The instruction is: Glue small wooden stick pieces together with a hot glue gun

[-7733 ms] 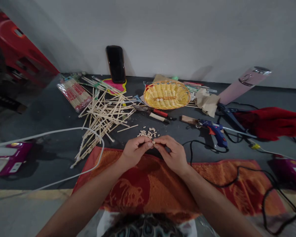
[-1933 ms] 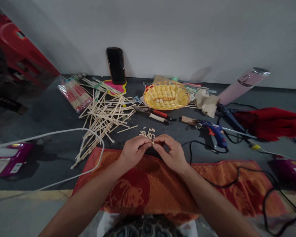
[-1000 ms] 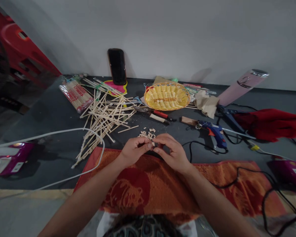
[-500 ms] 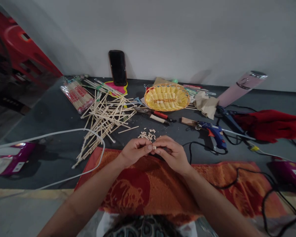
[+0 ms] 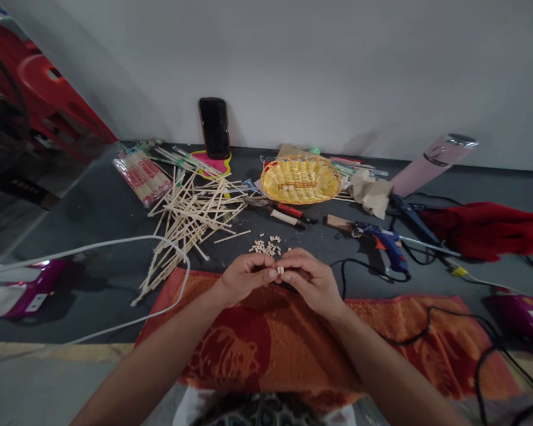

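Wooden bits [image 5: 281, 270], apparently two side by side, are sitting over the worktop's [image 5: 93, 213] front edge, where the left hand [image 5: 249, 276] and right hand [image 5: 313, 281] are clamping them between fingertips. Being so tiny, they could be popping loose onto the orange towel [image 5: 302, 337] under uneven pressure. Cord [image 5: 343, 275] is passing by the right forearm [image 5: 377, 355]; a snag might be dragging the glue gun [image 5: 391, 248] frontward. One glue gun, one pliers [image 5: 288, 218], one basket [image 5: 311, 168] and, by the back edge, one phone [image 5: 214, 128] are showing; loose pieces [image 5: 269, 248] and sticks [image 5: 195, 207] are overlapping beyond counting.
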### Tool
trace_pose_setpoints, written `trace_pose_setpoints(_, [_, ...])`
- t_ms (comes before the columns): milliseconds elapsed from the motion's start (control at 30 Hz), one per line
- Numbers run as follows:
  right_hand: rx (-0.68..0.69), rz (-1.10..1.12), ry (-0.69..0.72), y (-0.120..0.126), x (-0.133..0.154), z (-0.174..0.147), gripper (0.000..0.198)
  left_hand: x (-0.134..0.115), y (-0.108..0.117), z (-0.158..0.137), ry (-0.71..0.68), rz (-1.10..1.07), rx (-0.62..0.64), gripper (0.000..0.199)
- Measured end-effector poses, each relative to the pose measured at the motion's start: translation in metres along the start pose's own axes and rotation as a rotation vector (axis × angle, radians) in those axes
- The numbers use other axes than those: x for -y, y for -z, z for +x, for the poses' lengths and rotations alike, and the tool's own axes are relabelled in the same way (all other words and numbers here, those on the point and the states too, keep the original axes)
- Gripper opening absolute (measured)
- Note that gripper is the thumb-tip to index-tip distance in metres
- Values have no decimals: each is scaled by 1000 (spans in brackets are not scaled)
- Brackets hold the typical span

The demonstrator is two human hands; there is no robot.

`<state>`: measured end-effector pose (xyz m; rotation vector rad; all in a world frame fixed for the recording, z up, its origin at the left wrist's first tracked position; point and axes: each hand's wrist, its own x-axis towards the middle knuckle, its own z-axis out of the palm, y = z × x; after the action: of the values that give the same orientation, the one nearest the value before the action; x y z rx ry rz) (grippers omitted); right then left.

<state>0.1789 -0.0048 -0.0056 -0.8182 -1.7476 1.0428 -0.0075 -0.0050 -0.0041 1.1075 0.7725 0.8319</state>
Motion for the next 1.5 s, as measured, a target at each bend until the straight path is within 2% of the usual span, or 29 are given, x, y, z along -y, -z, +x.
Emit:
trace_pose_setpoints(467, [11,27,-3,-1,-1,-1,21,3,-1,-1,7,20,-10,27])
trace_pose_setpoints(1000, [-29,-105,62,1,5,1,19,2,-2,0,42,-5,-62,29])
trace_pose_setpoints(1500, [8,-171,77,1,3,1,20,3,-1,0,30,51,-82,27])
